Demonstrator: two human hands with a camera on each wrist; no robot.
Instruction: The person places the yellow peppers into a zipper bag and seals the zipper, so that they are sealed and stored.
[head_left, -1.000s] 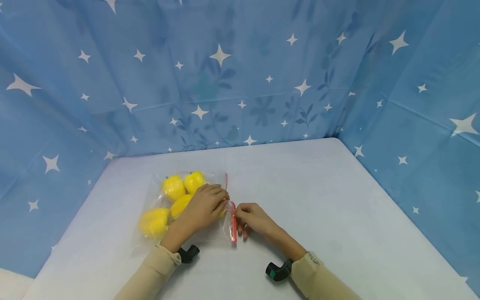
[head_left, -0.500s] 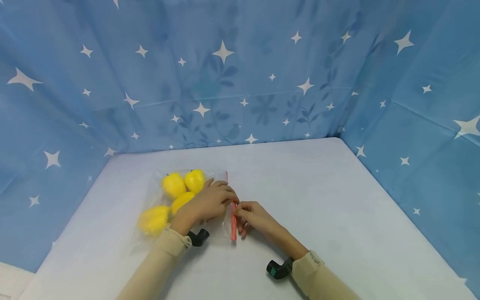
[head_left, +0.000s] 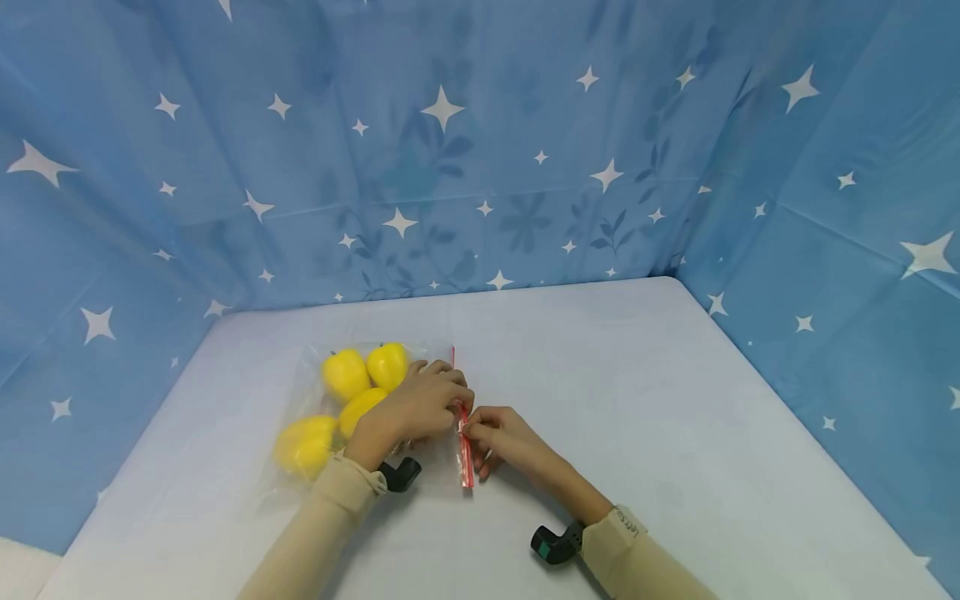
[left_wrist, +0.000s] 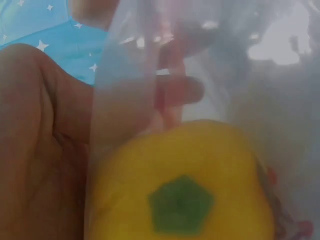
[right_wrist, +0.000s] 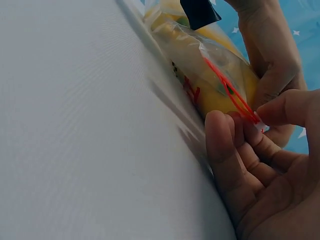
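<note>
A clear zip bag (head_left: 303,396) with a red zip strip (head_left: 467,468) lies on the table, its mouth facing right. Several yellow fruits or vegetables (head_left: 345,375) fill it; one with a green five-sided patch (left_wrist: 181,205) shows up close in the left wrist view. My left hand (head_left: 420,404) reaches over the bag and grips its mouth along the zip. Just to its right, my right hand (head_left: 510,437) pinches the small white slider (right_wrist: 259,125) on the red strip between thumb and fingers. Part of the bag and its contents is hidden under the left hand.
A white-covered table (head_left: 600,367) stretches out around the bag. Blue curtains with white stars (head_left: 480,150) stand along its back and sides. Each wrist carries a black camera mount, such as the right one (head_left: 557,543).
My left hand has shifted right along the bag to the zip, close to the right hand. The right hand has barely moved, and the zip strip's near end now tilts slightly.
</note>
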